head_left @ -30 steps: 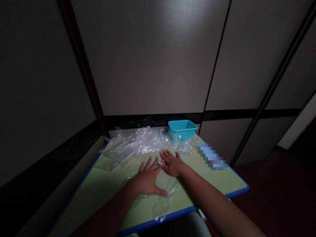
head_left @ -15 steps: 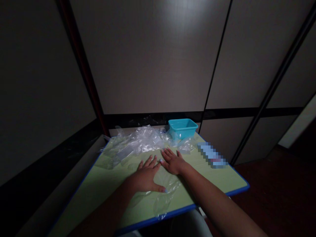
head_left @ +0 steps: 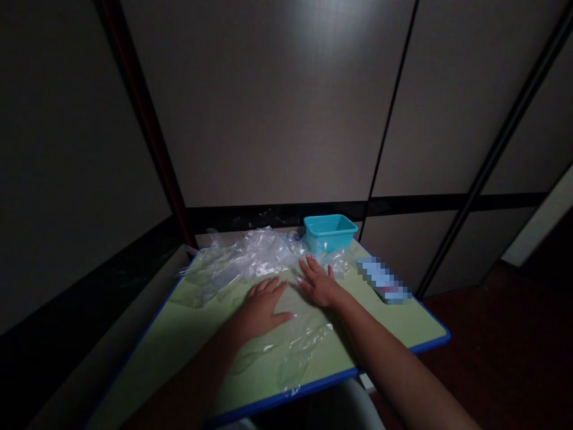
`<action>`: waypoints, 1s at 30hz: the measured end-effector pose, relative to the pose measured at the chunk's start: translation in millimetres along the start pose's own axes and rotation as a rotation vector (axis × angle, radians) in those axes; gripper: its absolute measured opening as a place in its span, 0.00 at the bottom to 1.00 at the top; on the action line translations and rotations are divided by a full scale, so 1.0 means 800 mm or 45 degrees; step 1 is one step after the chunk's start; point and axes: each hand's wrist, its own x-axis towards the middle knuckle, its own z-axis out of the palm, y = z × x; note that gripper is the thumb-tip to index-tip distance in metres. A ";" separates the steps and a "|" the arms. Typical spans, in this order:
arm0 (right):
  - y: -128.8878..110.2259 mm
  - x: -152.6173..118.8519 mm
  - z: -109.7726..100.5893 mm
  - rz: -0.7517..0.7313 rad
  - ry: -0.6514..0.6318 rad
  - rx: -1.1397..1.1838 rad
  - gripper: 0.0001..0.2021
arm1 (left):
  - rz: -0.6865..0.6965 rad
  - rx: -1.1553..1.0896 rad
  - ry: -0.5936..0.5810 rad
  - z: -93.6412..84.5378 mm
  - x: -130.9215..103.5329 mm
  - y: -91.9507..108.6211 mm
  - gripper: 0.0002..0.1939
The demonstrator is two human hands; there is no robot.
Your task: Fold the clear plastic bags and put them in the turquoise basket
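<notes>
A clear plastic bag [head_left: 301, 346] lies spread on the green tabletop, its near end reaching the blue front edge. My left hand [head_left: 264, 310] rests palm down on the film, fingers stretched forward and thumb out to the right. Just right of it, my right hand [head_left: 321, 286] also lies palm down with its fingers apart, over the far part of the bag. Neither hand grips anything. Beyond the fingertips sits a crumpled heap of clear plastic bags [head_left: 264, 254]. Where the flat bag ends and the heap begins is hard to make out.
A turquoise plastic basin [head_left: 330, 233] stands at the back right of the table [head_left: 380, 334]. To the right lies a pixelated, light-blue flat object [head_left: 384, 280]. Dark-trimmed cabinet panels [head_left: 277, 119] rise directly behind the table.
Both hands have slid slightly forward over the plastic. The right hand has also shifted a little to the right, widening the gap between them.
</notes>
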 end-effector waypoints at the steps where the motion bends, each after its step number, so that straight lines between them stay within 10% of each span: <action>1: 0.003 0.001 -0.001 0.015 0.041 0.006 0.31 | -0.008 0.001 0.084 0.000 0.003 -0.005 0.34; 6: 0.013 0.003 -0.007 0.058 0.163 0.037 0.30 | -0.187 0.046 0.274 -0.004 0.013 -0.027 0.23; 11: 0.016 0.005 -0.005 0.084 0.127 0.029 0.30 | -0.435 0.150 0.097 -0.005 0.006 -0.029 0.38; 16: 0.021 0.008 0.001 0.055 0.084 0.048 0.30 | -0.320 0.111 -0.124 0.002 -0.001 -0.024 0.47; 30: 0.020 0.001 -0.008 -0.140 -0.241 0.140 0.51 | -0.283 0.100 -0.159 0.000 -0.002 -0.020 0.50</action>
